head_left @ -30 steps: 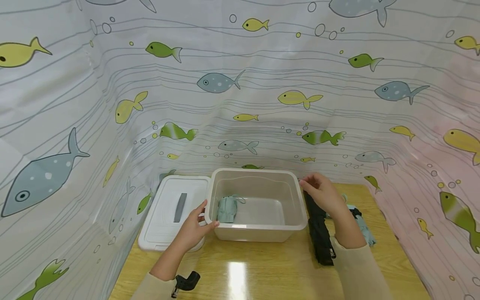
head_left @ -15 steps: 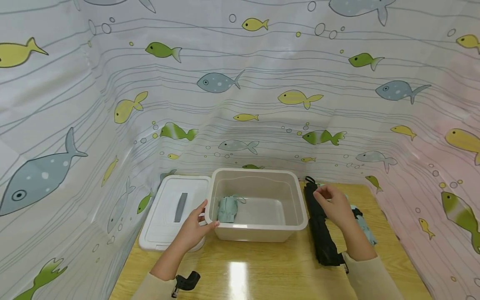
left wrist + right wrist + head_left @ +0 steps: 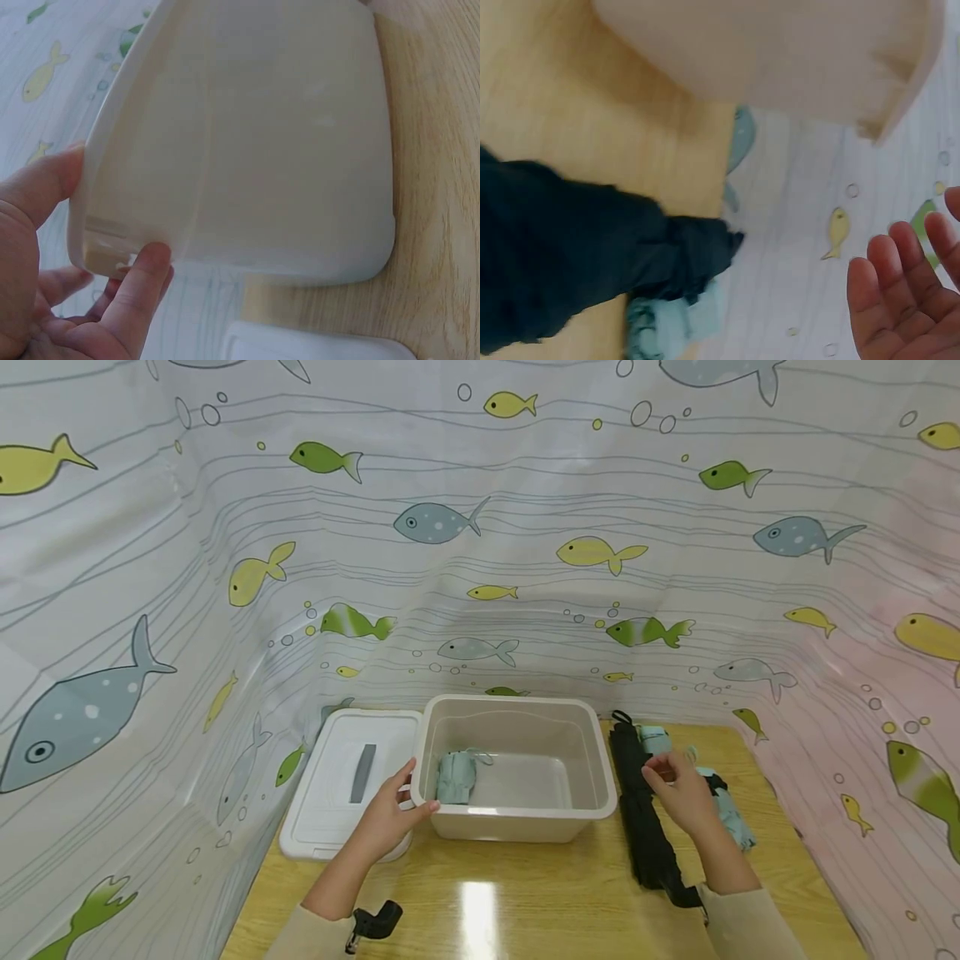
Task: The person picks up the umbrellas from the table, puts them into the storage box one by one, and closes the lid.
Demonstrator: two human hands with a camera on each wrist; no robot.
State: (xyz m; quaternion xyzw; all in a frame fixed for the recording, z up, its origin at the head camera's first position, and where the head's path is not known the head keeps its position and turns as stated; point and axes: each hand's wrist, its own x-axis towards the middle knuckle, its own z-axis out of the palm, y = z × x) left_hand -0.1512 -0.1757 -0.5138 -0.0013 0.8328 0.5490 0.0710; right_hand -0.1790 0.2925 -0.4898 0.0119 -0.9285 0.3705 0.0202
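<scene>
The left hand (image 3: 386,822) holds the box (image 3: 502,828) at its near left corner, its grip pinching the rim, with the thumb on one side and fingers curled under the other. The right hand (image 3: 684,795) hangs just right of the box, over the right side of the black bundle (image 3: 641,827). Its grip is loosely spread, the fingers slightly bent and, in the right wrist view, apart from the bundle.

The box, pale beige and open at the top, stands upright mid-worktop. Inside, at the left end, lies a green roll (image 3: 455,778) with a thin loop at its far right.

The black bundle lies lengthwise along the right of the box, a loop at its far end. A second roll (image 3: 655,740), pale green, is beside that far end. Farther right lies a green bundle (image 3: 737,823) with a black patch, partly behind the right arm.

The white lid (image 3: 330,789) lies left of the box, its grey handle (image 3: 362,773) facing up. A fish-printed sheet (image 3: 525,485) surrounds the worktop (image 3: 555,902) on the left, far and right sides.
</scene>
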